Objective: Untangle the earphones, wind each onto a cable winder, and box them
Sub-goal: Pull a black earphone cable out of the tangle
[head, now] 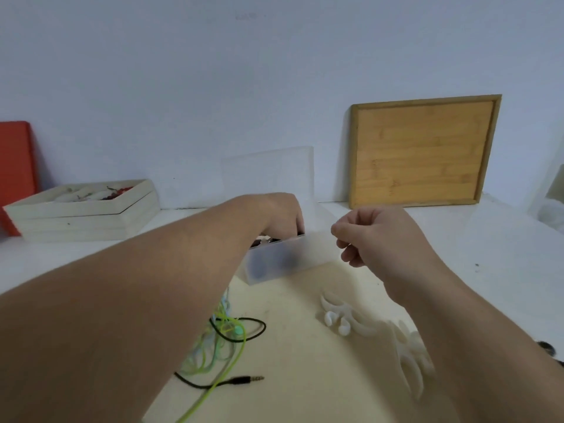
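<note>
The task looks partly done. The box (280, 264) stands on the table at the far edge of the mat (305, 361), with its lid (268, 172) up. Dark shapes show through its frosted wall, probably earphones already wound and boxed, though the wall blurs them too much to count.

The left hand (280, 215) reaches down into the box. Its fingertips are hidden behind the rim, so I cannot tell whether it grips anything. The right hand (375, 236) hangs in the air just beside the box, fingers curled and thumb against the forefinger, with nothing visible in it.

A tangle (225, 340) lies on the mat under the left forearm, not yet sorted. It has three cable colours:
- one green cable (241, 358)
- one black cable (254, 326), ending in one plug (248, 379)
- one pale blue cable (224, 303)

That suggests three earphones are left to untangle, wind and box. One mint earbud (238, 331) shows in the knot.

Two white winders (341, 315) lie bare on the mat to the right, apart from the tangle. The nearer one (412, 358) is partly covered by the right forearm and may hide a third.

Against the wall lean one bamboo tray (424, 154) and one red board (15, 172).
</note>
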Tool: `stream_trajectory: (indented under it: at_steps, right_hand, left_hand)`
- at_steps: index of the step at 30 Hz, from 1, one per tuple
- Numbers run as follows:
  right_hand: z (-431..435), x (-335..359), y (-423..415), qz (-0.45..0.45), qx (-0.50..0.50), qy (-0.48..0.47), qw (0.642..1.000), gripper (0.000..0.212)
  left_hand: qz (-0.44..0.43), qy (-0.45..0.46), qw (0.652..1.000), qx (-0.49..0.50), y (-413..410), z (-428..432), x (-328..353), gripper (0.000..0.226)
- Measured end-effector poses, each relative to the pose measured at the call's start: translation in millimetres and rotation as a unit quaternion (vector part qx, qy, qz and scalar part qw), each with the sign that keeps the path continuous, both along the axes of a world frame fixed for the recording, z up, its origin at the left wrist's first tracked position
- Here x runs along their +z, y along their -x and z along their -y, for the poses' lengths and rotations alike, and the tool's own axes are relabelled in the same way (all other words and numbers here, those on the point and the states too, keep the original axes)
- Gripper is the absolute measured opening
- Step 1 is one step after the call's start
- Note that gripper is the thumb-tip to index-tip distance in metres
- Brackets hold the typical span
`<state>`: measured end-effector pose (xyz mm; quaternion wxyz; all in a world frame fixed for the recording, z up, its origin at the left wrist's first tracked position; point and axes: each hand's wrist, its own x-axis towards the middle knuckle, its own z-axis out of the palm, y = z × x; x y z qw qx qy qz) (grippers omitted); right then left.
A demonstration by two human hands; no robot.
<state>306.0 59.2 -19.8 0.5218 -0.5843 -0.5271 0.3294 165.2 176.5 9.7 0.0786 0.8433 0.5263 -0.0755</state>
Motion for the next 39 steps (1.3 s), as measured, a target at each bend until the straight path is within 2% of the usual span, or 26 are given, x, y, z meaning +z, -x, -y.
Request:
stream_trajectory:
  at_steps: [3, 5, 7, 9, 11, 14, 16, 18, 20, 22, 25, 27, 28, 32, 34, 36, 39]
  right_hand:
    - [8, -2, 12, 0.148, 0.107, -0.004, 0.983, 0.011]
    - [16, -6, 25, 0.233, 0.207, 0.002, 0.95, 0.006]
    - [21, -14, 40, 0.308, 0.279, -0.002, 0.909, 0.012]
    - [23, -23, 52, 0.352, 0.312, -0.01, 0.882, 0.021]
    - [25, -28, 60, 0.368, 0.319, -0.018, 0.873, 0.014]
    - [24, -32, 63, 0.367, 0.306, -0.044, 0.877, 0.009]
    - [22, -30, 60, 0.324, 0.282, -0.043, 0.902, 0.019]
    - [19, -25, 56, 0.222, 0.263, -0.016, 0.939, 0.024]
    - [16, -21, 52, 0.108, 0.233, 0.002, 0.966, 0.022]
    - [12, -16, 46, 0.014, 0.196, -0.002, 0.981, 0.025]
    - [7, -8, 36, -0.158, 0.161, -0.005, 0.974, 0.032]
    - [6, -2, 32, -0.288, 0.175, 0.007, 0.941, 0.03]
    - [6, 1, 30, -0.324, 0.184, 0.009, 0.928, 0.029]
    - [5, 3, 20, -0.366, 0.171, -0.003, 0.915, 0.022]
    - [5, 5, 16, -0.369, 0.157, -0.024, 0.916, 0.013]
    - [5, 7, 11, -0.346, 0.147, -0.055, 0.925, 0.013]
    - [5, 8, 6, -0.25, 0.133, -0.088, 0.955, 0.015]
  left_hand:
    - [0.052, 0.011, 0.998, 0.02, 14, 2, 6, 0.036]
    - [0.124, -0.022, 0.992, 0.033, 25, 5, 16, 0.042]
    - [0.207, -0.097, 0.973, 0.023, 36, 17, 29, 0.031]
    - [0.305, -0.12, 0.945, 0.016, 48, 41, 37, 0.015]
    - [0.355, -0.068, 0.932, -0.018, 61, 70, 39, 0.008]
    - [0.329, 0.056, 0.939, -0.082, 78, 106, 30, 0.02]
    - [0.304, 0.098, 0.944, -0.088, 86, 116, 20, 0.037]
    - [0.301, 0.066, 0.949, -0.064, 91, 114, 7, 0.048]
    - [0.294, 0.021, 0.955, -0.042, 95, 110, -7, 0.048]
    - [0.256, -0.01, 0.966, -0.04, 100, 106, -17, 0.037]
    - [0.238, -0.058, 0.969, -0.014, 112, 103, -23, 0.026]
    - [0.246, -0.075, 0.966, 0.006, 119, 102, -23, 0.025]
    - [0.244, -0.074, 0.967, 0.014, 122, 103, -23, 0.025]
    - [0.223, -0.065, 0.97, 0.067, 134, 104, -16, 0.028]
    - [0.22, -0.089, 0.965, 0.112, 142, 103, -13, 0.026]
    - [0.244, -0.139, 0.945, 0.166, 150, 100, -11, 0.02]
    - [0.249, -0.215, 0.911, 0.249, 156, 97, -8, 0.031]
